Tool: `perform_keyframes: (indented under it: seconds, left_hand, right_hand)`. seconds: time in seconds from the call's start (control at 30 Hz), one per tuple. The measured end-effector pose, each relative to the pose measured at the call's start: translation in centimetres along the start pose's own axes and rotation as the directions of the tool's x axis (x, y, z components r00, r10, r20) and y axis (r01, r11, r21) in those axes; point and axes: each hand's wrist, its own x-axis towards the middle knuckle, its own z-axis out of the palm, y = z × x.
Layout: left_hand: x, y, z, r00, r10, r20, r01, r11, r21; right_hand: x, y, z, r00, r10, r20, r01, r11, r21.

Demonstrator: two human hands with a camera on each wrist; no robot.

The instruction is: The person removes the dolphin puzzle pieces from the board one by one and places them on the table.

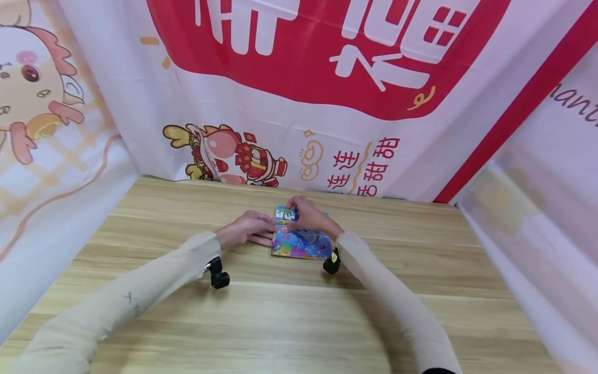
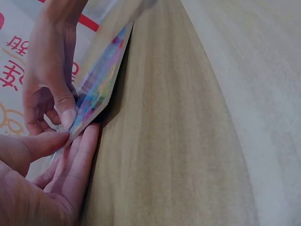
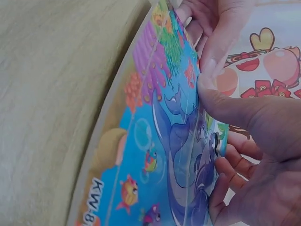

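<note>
A thin flat board (image 1: 301, 246) printed with a bright sea scene lies at the far middle of the table; dolphins, fish and coral show on its glossy face (image 3: 174, 155). My left hand (image 1: 247, 228) pinches its left edge, thumb on top and fingers beneath, as the left wrist view shows (image 2: 56, 179). Across its far left part reaches my right hand (image 1: 308, 214). The right thumb (image 3: 235, 106) lies on the printed face near the left hand's thumb, and the other right fingers curl at the far edge. In the left wrist view the near edge stands off the wood.
A wood-grain table (image 1: 280, 317) spreads under both arms. Behind it hangs a white and red printed cloth (image 1: 289, 104), with more cloth at the left (image 1: 51, 130) and right sides. Small black cameras (image 1: 218, 272) are strapped to the wrists.
</note>
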Motion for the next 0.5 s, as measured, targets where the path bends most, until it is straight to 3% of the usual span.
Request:
perform_keyframes:
  seconds: [0.2, 0.3, 0.5]
  left_hand:
    - [-0.5, -0.65, -0.57, 1.0, 0.001, -0.02, -0.001, 0.999, -0.047]
    - [-0.6, -0.69, -0.64, 0.999, 0.017, -0.03, -0.019, 0.998, -0.057]
    - [-0.52, -0.59, -0.26, 1.0, 0.018, -0.01, -0.019, 0.998, -0.061]
  right_hand:
    - [0.2, 0.22, 0.45, 0.997, -0.03, -0.075, 0.04, 0.989, 0.14]
    - [0.03, -0.04, 0.65, 0.99, 0.0, -0.139, 0.033, 0.973, 0.229]
    - [-0.62, -0.43, 1.08, 0.973, 0.072, -0.218, -0.01, 0.961, 0.277]
